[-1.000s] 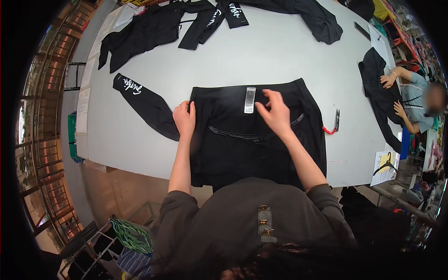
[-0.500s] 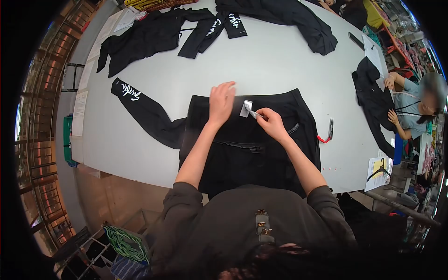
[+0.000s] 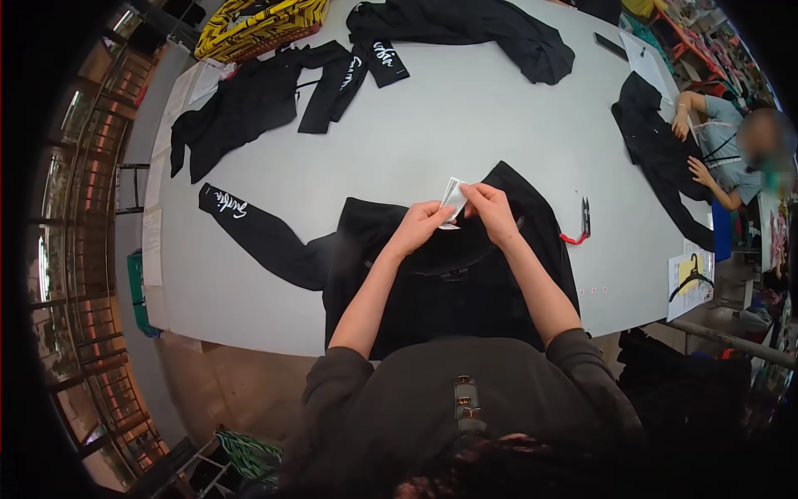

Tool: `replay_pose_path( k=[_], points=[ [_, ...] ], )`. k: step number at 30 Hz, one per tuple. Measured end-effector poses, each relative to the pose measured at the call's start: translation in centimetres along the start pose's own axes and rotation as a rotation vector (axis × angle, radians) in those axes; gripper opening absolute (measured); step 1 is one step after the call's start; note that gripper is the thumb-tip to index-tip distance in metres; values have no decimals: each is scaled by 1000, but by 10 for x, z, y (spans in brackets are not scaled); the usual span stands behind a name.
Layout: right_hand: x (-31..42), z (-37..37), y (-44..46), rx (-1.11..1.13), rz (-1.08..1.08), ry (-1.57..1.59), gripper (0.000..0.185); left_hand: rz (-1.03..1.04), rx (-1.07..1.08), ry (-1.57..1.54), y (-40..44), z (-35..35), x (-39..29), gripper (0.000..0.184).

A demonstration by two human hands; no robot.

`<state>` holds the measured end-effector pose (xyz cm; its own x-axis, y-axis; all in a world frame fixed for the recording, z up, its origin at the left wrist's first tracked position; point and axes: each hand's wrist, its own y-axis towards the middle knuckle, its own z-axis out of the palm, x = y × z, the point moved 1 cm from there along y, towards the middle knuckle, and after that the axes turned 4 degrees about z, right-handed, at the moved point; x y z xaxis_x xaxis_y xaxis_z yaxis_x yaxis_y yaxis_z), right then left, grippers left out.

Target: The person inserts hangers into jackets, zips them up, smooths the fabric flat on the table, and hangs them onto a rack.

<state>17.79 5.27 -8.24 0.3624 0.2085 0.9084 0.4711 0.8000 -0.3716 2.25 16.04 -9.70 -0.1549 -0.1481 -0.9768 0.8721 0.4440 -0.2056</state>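
In front of me a black garment lies on the table, one sleeve with white lettering stretched out to the left. White labels stand up at the garment's top edge, printed with small text too fine to read. My left hand pinches their lower left side. My right hand is closed on their right side, thumb and fingers together. Between the hands the garment's edge is drawn up toward me. A dark zip shows below them.
Thread snips with a red loop lie to the right. Further black garments lie at the back. A yellow-and-black basket stands back left. At the right, a co-worker handles a black garment; a hanger lies on papers nearby.
My left hand has come down from above the garment and taken hold of the labels beside my right hand. The garment's top edge has been pulled up and bunched. My view has shifted slightly.
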Motion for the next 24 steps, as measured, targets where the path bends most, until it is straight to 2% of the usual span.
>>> replay_pose_path(
  k=[1,10,13,15,16,17,18,20,22,24],
  points=[
    [-2,1,0,11,-21,-14,25,-8,-22,-23,0,-2,4,32],
    [7,0,-26,70,-107,-8,22,100,-124,-205,-12,10,-10,17],
    [3,-6,-41,114,-146,-67,23,193,-102,482,-27,7,-14,20],
    [3,-14,-56,142,-190,-190,24,358,81,623,-49,11,-28,23],
    [5,-18,-65,119,-241,-406,24,437,171,691,-60,11,-35,24],
    [7,-24,-72,98,-292,-621,25,366,189,739,-68,4,-37,27],
    [7,-29,-79,81,-344,-833,27,380,92,752,-73,-10,-31,32],
    [-11,-45,-82,133,-510,-1125,30,378,-282,739,-78,-48,-12,35],
    [-28,-49,-88,117,-603,-1419,29,207,-725,901,-80,-93,19,39],
    [-35,-48,-87,162,-575,-1525,27,51,-960,1056,-83,-119,40,42]
  ],
)
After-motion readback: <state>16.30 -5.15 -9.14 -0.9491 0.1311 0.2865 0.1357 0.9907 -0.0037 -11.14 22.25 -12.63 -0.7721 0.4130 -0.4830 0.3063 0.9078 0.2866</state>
